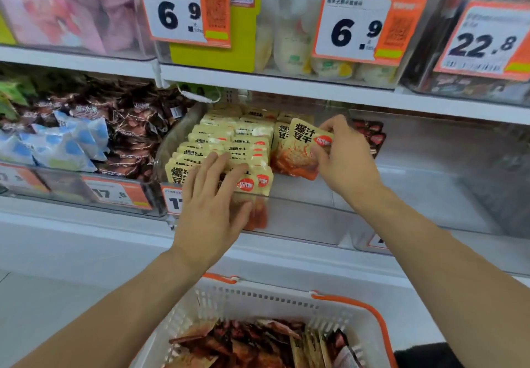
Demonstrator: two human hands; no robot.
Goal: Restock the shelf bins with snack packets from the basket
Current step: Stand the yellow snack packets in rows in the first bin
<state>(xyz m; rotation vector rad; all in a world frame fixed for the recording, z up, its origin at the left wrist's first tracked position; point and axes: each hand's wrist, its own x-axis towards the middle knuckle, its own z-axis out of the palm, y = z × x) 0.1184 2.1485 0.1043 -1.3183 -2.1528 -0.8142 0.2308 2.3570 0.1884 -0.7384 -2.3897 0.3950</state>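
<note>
I see the clear shelf bin (301, 212) half filled with rows of yellow packets (218, 141), and the basket (370, 327) below holding more stock. My left hand (210, 204) lies flat with straight fingers steadying the front row. My right hand (344, 152) pinches one packet (304, 149) upright beside the rows; I'd slide it in label forward.

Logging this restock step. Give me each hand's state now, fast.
Left hand: open, fingers flat on the front row of yellow packets in the bin.
Right hand: gripping one yellow-and-orange snack packet.
</note>
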